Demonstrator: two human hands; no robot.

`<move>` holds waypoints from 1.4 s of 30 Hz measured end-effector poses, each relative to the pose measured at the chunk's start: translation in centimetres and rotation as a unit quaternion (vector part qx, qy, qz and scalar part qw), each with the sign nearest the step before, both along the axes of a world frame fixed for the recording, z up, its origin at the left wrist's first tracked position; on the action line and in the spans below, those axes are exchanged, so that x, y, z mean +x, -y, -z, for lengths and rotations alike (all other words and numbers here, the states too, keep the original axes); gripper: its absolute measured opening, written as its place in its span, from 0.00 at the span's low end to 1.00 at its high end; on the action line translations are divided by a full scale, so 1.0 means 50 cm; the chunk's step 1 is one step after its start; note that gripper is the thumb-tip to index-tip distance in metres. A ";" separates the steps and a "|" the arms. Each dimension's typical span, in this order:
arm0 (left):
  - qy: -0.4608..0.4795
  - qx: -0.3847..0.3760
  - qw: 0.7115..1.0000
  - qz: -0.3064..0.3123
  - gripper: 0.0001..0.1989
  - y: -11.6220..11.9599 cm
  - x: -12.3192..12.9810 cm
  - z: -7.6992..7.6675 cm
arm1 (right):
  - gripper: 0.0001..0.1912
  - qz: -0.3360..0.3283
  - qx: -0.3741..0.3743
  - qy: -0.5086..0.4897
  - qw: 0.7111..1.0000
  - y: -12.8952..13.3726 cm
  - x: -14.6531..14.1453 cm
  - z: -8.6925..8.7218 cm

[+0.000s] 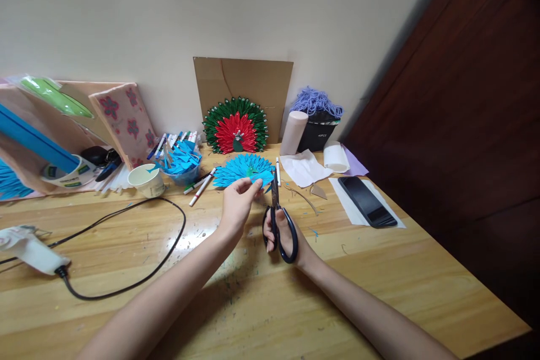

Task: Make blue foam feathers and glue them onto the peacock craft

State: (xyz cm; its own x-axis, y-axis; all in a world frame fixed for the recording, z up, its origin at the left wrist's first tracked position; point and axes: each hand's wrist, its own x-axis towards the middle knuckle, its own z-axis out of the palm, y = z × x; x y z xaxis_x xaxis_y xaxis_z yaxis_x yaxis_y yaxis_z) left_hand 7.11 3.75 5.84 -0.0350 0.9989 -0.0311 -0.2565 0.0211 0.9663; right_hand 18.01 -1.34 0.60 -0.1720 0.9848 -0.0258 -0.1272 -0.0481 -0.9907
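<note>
My left hand (pixel 238 202) pinches a small piece of blue paper (pixel 265 174) between thumb and fingers. Black-handled scissors (pixel 289 239) are in my right hand (pixel 291 236), its fingers through the loops and the blades pointing away from me, beside the paper's right edge. Whether the blades touch the paper I cannot tell. Just behind the left hand lies a blue fan of layered paper petals (pixel 232 170) with a green piece at its middle, partly covered by the hand. A red and green peacock (pixel 236 132) stands behind it against a cardboard sheet (pixel 206 76).
A white glue gun (pixel 31 250) with a looping black cable (pixel 183 225) lies at left. Near it stand a paper cup (pixel 145 183) and a bowl of blue strips (pixel 181 166). Markers (pixel 202 187) lie beside the bowl. A phone (pixel 366 201) rests on white paper at right.
</note>
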 end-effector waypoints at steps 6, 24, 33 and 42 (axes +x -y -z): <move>-0.051 0.055 0.997 -0.031 0.13 -0.008 -0.013 -0.018 | 0.33 -0.032 -0.023 -0.031 0.999 0.004 -0.007 0.001; -0.143 0.152 0.978 0.017 0.12 -0.043 -0.052 -0.036 | 0.36 -0.120 -0.031 -0.007 0.992 0.013 0.005 -0.018; -0.169 0.165 0.971 0.022 0.13 -0.043 -0.054 -0.034 | 0.36 -0.125 -0.040 -0.008 0.991 0.013 0.005 -0.023; -0.203 0.172 0.964 0.015 0.12 -0.045 -0.057 -0.032 | 0.37 -0.136 -0.045 0.023 0.989 0.016 0.009 -0.041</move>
State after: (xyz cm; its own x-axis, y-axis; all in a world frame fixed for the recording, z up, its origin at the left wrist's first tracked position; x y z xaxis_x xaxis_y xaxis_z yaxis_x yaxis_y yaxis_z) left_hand 4.26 6.03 7.43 0.0546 0.9482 0.3129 0.1403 -0.3175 0.9378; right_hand 18.45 -2.15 2.66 -0.4275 0.8952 -0.1257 -0.0528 -0.1636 -0.9851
